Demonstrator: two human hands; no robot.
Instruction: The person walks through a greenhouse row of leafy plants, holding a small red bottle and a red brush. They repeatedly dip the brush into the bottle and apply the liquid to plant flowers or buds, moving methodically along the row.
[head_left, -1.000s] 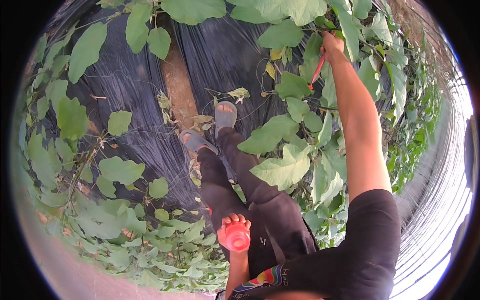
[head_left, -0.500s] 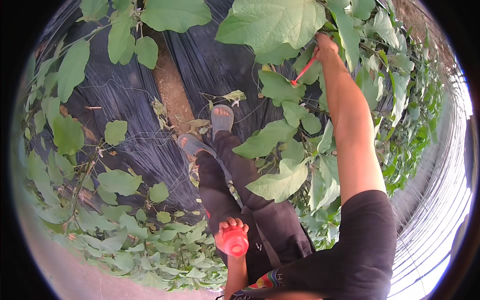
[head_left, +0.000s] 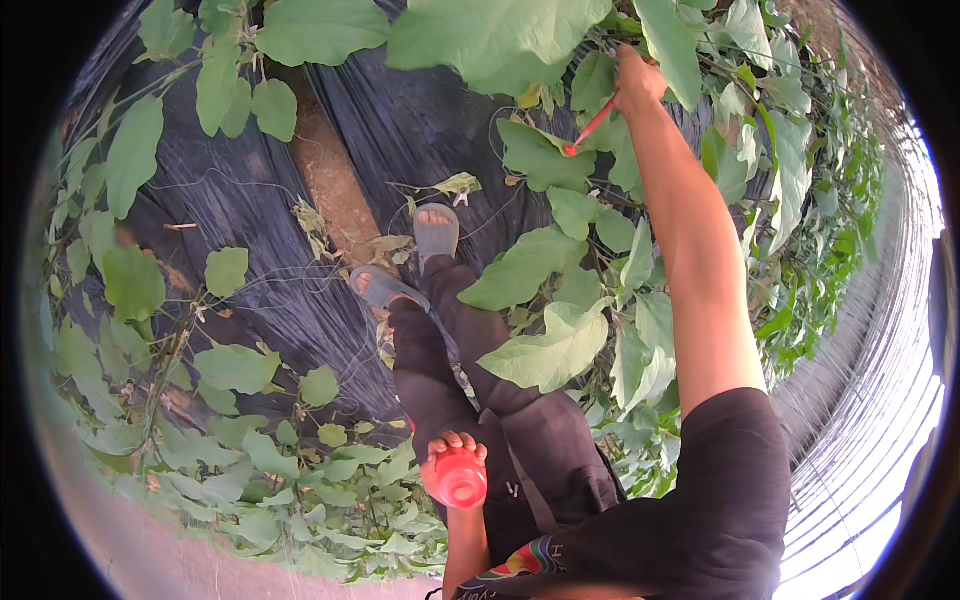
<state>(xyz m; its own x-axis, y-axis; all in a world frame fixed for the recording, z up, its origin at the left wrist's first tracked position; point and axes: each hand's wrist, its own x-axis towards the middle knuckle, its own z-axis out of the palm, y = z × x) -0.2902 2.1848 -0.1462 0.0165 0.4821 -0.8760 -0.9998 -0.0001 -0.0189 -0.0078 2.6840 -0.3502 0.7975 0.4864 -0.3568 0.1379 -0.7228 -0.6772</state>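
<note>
My left hand (head_left: 437, 458) is wrapped round a small translucent red cup (head_left: 461, 480), held low in front of my dark trousers. My right arm reaches far out to the upper right. Its hand (head_left: 638, 82) is closed on a thin red stick (head_left: 596, 124) with a wider bright red tip, which points down and left over a leaf (head_left: 540, 158). Whether the tip touches that leaf I cannot tell. The right fingertips are partly hidden among the leaves and stems of the plant, which looks like an eggplant. A large leaf (head_left: 500, 35) hangs just left of this hand.
Black plastic sheeting (head_left: 400, 110) covers the ground, with a strip of bare soil (head_left: 335, 185) between sheets. My feet in grey sandals (head_left: 436, 232) stand on it. More leafy plants (head_left: 235, 365) grow at the left, with thin strings across the ground. Pale ribbed sheeting (head_left: 870, 400) curves along the right.
My right hand has moved a little up and left with the red stick. The large leaf beside it has shifted left. My left hand still holds the cup, slightly further left.
</note>
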